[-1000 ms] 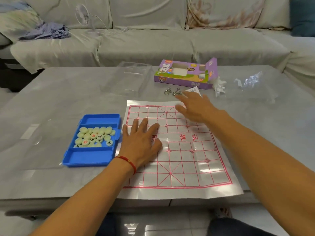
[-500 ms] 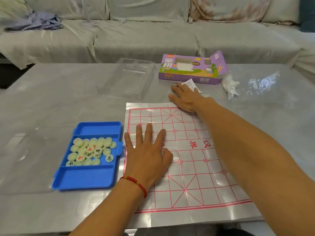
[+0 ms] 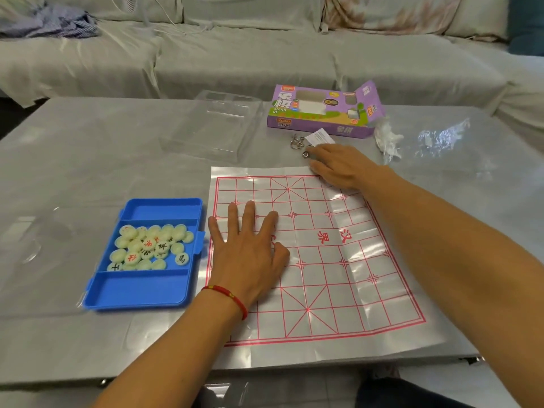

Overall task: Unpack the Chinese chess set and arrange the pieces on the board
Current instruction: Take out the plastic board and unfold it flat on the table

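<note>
A shiny paper chess board (image 3: pixel 329 278) with a red grid lies flat on the grey table. My left hand (image 3: pixel 250 254) presses flat on its left side, fingers spread. My right hand (image 3: pixel 341 166) rests flat on the board's far right corner, fingertips beside small metal rings (image 3: pixel 295 141). To the left of the board stands a blue tray (image 3: pixel 141 290); several pale round chess pieces (image 3: pixel 147 247) with red and black characters lie in its middle compartment.
A clear plastic lid (image 3: pixel 215 125) sits behind the board. The purple chess box (image 3: pixel 321 111) lies open at the back, with a white slip (image 3: pixel 319 136), crumpled white paper (image 3: pixel 387 136) and clear wrap (image 3: pixel 441 139) nearby. A grey sofa (image 3: pixel 265 54) runs behind the table.
My right hand slid from the board's far middle out to its far right corner. The left hand stayed pressed on the board. The camera tilted down and closer.
</note>
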The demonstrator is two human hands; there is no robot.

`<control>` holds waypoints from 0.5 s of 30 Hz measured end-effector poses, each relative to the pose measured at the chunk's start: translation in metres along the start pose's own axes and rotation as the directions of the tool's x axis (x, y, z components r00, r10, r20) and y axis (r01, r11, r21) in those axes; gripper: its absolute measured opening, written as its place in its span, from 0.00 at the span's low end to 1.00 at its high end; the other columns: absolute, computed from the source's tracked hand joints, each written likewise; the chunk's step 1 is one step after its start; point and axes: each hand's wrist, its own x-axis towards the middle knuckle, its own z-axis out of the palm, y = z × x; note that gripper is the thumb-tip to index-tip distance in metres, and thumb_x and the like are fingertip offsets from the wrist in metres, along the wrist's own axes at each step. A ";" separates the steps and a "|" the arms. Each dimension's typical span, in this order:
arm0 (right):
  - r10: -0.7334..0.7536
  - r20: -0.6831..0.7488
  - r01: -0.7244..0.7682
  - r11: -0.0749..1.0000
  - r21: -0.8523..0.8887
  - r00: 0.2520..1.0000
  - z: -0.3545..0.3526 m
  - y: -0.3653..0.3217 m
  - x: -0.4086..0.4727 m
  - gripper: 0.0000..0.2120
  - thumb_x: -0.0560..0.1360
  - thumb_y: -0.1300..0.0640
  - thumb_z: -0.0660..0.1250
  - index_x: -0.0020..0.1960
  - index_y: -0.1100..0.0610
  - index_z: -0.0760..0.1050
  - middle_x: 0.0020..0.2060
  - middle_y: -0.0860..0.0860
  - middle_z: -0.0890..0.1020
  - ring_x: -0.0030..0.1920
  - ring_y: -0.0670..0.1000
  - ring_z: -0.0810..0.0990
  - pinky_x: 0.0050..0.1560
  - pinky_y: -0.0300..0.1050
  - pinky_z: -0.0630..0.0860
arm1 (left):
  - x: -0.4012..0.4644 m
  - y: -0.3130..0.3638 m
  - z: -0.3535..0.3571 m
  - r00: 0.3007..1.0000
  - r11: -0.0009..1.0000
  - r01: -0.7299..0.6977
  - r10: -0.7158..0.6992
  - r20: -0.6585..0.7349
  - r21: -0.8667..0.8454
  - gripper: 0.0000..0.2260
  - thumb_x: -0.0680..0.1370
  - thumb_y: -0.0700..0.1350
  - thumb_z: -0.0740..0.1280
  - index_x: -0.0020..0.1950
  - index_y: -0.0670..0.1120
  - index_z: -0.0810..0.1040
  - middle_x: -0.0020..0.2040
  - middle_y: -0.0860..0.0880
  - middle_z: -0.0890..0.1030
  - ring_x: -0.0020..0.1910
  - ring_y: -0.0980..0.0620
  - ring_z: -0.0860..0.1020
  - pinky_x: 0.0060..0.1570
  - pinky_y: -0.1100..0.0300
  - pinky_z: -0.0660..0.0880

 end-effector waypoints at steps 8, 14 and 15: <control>0.172 0.114 -0.181 0.980 0.082 0.979 -0.007 0.024 -0.016 0.26 0.84 0.43 0.46 0.80 0.50 0.54 0.78 0.54 0.59 0.76 0.58 0.61 0.73 0.58 0.60 | -0.002 -0.001 -0.002 1.000 1.000 0.000 0.000 -0.013 -0.023 0.26 0.81 0.60 0.50 0.79 0.59 0.49 0.81 0.48 0.44 0.79 0.42 0.38 0.74 0.34 0.39; 0.089 -0.078 -0.086 0.995 0.047 0.993 -0.007 0.020 -0.029 0.23 0.84 0.48 0.50 0.76 0.56 0.62 0.74 0.58 0.66 0.72 0.62 0.66 0.68 0.60 0.65 | 0.003 0.000 -0.005 1.000 1.000 0.011 -0.011 -0.021 -0.025 0.27 0.80 0.60 0.53 0.78 0.58 0.53 0.81 0.48 0.48 0.80 0.42 0.43 0.74 0.33 0.42; 0.061 -0.111 -0.061 0.998 0.002 0.992 -0.007 0.016 -0.033 0.22 0.84 0.49 0.51 0.75 0.56 0.63 0.74 0.57 0.67 0.72 0.61 0.66 0.69 0.60 0.64 | 0.003 0.001 -0.006 1.000 1.000 0.013 -0.014 -0.019 -0.027 0.27 0.80 0.60 0.53 0.78 0.58 0.53 0.81 0.48 0.48 0.80 0.41 0.43 0.74 0.33 0.42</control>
